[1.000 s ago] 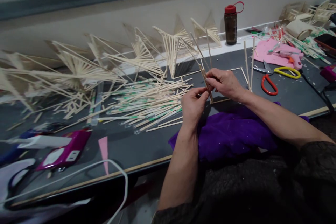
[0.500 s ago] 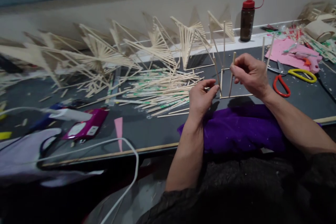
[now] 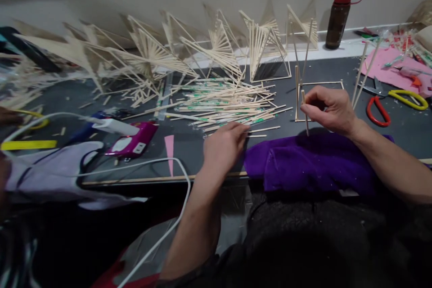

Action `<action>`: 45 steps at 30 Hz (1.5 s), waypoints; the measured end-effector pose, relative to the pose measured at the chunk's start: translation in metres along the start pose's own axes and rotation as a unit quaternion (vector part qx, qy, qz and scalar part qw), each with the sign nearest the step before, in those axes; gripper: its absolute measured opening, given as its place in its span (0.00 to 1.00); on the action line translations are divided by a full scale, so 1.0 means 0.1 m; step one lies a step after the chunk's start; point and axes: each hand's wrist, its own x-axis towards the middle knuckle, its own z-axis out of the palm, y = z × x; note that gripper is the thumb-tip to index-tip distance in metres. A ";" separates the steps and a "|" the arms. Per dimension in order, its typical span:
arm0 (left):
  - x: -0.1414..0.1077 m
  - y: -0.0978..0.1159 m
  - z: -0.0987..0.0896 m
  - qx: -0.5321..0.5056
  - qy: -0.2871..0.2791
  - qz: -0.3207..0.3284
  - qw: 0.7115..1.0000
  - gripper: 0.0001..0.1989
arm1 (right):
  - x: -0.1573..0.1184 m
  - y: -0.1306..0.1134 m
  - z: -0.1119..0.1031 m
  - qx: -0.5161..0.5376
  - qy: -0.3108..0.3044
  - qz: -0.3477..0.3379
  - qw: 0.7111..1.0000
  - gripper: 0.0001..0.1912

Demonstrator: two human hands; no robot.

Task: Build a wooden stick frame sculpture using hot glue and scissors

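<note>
My right hand (image 3: 329, 108) pinches a short wooden stick (image 3: 306, 126) between thumb and fingers. The stick points nearly straight up and down, its lower end just above the purple cloth (image 3: 313, 162). Behind that hand, a rectangular stick frame (image 3: 320, 83) lies on the table, with thin sticks (image 3: 297, 85) standing at its left side and others (image 3: 366, 74) at its right. My left hand (image 3: 226, 146) is palm down at the front of a pile of wooden sticks (image 3: 232, 103), fingers bent together onto the nearest ones. Whether it grips one is hidden.
Finished twisted stick models (image 3: 148, 54) line the wall. A red-capped bottle (image 3: 337, 20) stands at the back right. Scissors (image 3: 380, 103) and a glue gun (image 3: 413, 74) on pink paper lie right. A magenta device (image 3: 133, 139) with a white cable (image 3: 182, 175) sits left, where another person's hand (image 3: 8, 117) shows.
My left hand has left the upright sticks and moved left to the pile. My right hand has drawn its stick toward me, off the frame. The view has turned left.
</note>
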 end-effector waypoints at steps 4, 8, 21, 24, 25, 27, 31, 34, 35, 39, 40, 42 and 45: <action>0.10 0.14 0.03 0.074 -0.066 0.034 0.995 0.19 | -0.01 0.03 0.02 0.002 -0.001 -0.019 1.000 0.08; 0.15 0.10 0.04 0.072 -0.072 0.061 0.993 0.19 | -0.02 0.01 0.01 -0.001 0.011 -0.059 0.998 0.07; 0.12 -0.12 0.10 -0.085 0.081 0.061 0.991 0.08 | -0.18 -0.06 0.45 -0.274 -0.164 -0.271 0.908 0.15; 0.21 -0.06 -0.01 -0.232 0.209 -0.034 0.949 0.06 | -0.16 0.00 0.57 -0.315 -0.250 -0.217 0.890 0.14; 0.23 -0.02 -0.06 -0.309 0.233 -0.061 0.920 0.06 | -0.15 0.02 0.59 -0.311 -0.262 -0.198 0.892 0.12; 0.27 0.10 -0.17 -0.484 0.213 -0.088 0.844 0.09 | -0.13 0.05 0.60 -0.285 -0.249 -0.191 0.906 0.12; 0.25 0.38 -0.32 -0.695 0.030 -0.107 0.711 0.16 | -0.08 0.04 0.47 -0.219 -0.098 -0.269 0.933 0.13; 0.17 0.58 -0.32 -0.735 -0.076 -0.115 0.664 0.18 | -0.08 -0.03 0.34 -0.200 -0.003 -0.295 0.934 0.12; 0.14 0.63 -0.31 -0.739 -0.110 -0.112 0.655 0.18 | -0.09 -0.05 0.30 -0.200 0.007 -0.284 0.938 0.12; 0.04 0.82 -0.28 -0.723 -0.209 -0.102 0.651 0.20 | -0.14 -0.09 0.17 -0.212 -0.022 -0.261 0.942 0.11; 0.03 0.86 -0.29 -0.715 -0.216 -0.100 0.657 0.21 | -0.16 -0.10 0.14 -0.217 -0.031 -0.269 0.938 0.12; 0.04 0.92 -0.30 -0.705 -0.213 -0.094 0.670 0.21 | -0.17 -0.10 0.04 -0.223 -0.035 -0.270 0.936 0.13; 0.14 0.95 -0.28 -0.704 -0.151 -0.075 0.690 0.20 | -0.14 -0.06 -0.14 -0.213 0.004 -0.216 0.953 0.12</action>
